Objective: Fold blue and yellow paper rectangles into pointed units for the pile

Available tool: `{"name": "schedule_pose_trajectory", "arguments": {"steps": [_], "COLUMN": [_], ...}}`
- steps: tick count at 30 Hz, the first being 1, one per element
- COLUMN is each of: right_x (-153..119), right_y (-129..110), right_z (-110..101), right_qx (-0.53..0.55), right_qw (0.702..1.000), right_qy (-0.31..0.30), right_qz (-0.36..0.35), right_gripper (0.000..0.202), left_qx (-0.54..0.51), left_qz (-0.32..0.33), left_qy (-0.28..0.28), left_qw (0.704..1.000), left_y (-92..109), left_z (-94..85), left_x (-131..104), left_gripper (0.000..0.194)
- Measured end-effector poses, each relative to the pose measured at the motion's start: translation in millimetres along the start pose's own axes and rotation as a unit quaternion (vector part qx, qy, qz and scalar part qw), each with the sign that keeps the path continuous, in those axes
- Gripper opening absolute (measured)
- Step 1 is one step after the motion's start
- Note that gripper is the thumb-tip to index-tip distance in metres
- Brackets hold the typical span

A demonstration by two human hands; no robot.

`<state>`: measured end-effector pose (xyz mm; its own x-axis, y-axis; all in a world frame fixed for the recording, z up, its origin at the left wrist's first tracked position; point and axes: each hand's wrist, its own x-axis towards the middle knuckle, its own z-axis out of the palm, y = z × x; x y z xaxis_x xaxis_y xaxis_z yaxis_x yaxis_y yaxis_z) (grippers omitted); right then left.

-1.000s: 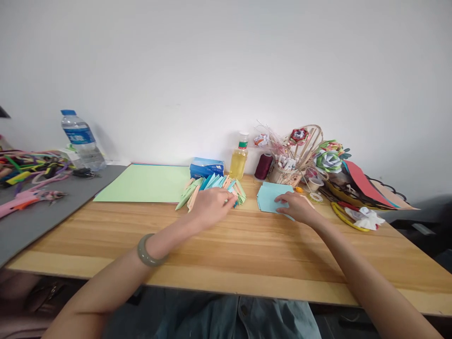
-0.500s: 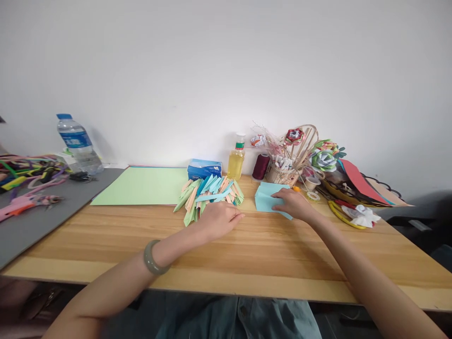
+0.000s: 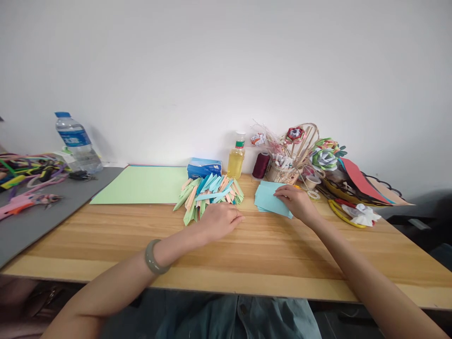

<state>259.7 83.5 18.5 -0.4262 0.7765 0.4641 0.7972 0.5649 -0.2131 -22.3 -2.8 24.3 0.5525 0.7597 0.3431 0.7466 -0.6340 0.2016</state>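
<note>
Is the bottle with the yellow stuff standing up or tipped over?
Standing up: the bottle has its base on the table and its white cap at the top.

Table (image 3: 247, 259) under both hands: wood, smooth, visible grain, faint sheen. Blue squares (image 3: 270, 197) at right hand (image 3: 293, 200): paper, matt, smooth. Folded strips (image 3: 212, 188) just beyond left hand (image 3: 221, 220): paper, matt, creased. Green sheet (image 3: 144, 183) left of left hand: flat matt paper. Tissue pack (image 3: 204, 168) behind strips: glossy film. Bangle (image 3: 155, 258) on left wrist: smooth, polished, material unclear. Water bottle (image 3: 76, 141), far left of left hand: clear, shiny plastic.
</note>
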Motion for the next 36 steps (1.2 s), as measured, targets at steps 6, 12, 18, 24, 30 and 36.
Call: {"name": "schedule_pose_trajectory", "arguments": {"steps": [6, 12, 18, 24, 30, 36], "right_x": [-6.9, -30.9, -52.5, -81.4, -102.1, -102.7], "right_y": [-30.4, -72.1, -80.1, -96.9, -101.0, -94.1], "right_z": [-15.8, -13.6, -8.3, -28.1, -19.4, -15.5], "right_qx": [0.258, 0.43, 0.366, 0.201, 0.128, 0.161], "right_qw": [0.962, 0.888, 0.917, 0.972, 0.985, 0.981], "right_qy": [0.025, -0.061, -0.081, -0.123, -0.111, -0.096], "right_qz": [0.089, 0.151, 0.136, -0.006, -0.044, 0.045], "right_gripper": [0.025, 0.031, 0.035, 0.038, 0.02, 0.02], "left_qx": [0.006, 0.059, 0.117, 0.091, -0.041, -0.169], "left_qz": [0.109, 0.227, 0.234, 0.189, 0.106, -0.063], "left_qy": [0.034, 0.048, 0.039, -0.038, -0.085, -0.107], "left_qw": [0.993, 0.971, 0.964, 0.977, 0.99, 0.978], "left_y": [3.5, 14.8, 14.0, 22.7, 22.8, 23.1], "left_z": [-4.9, 1.2, 29.4, 18.5, 12.2, 11.4], "left_x": [1.0, -3.8, -12.3, -15.1, -14.2, -11.1], "left_gripper": [0.04, 0.053, 0.024, 0.025, 0.02, 0.017]}}
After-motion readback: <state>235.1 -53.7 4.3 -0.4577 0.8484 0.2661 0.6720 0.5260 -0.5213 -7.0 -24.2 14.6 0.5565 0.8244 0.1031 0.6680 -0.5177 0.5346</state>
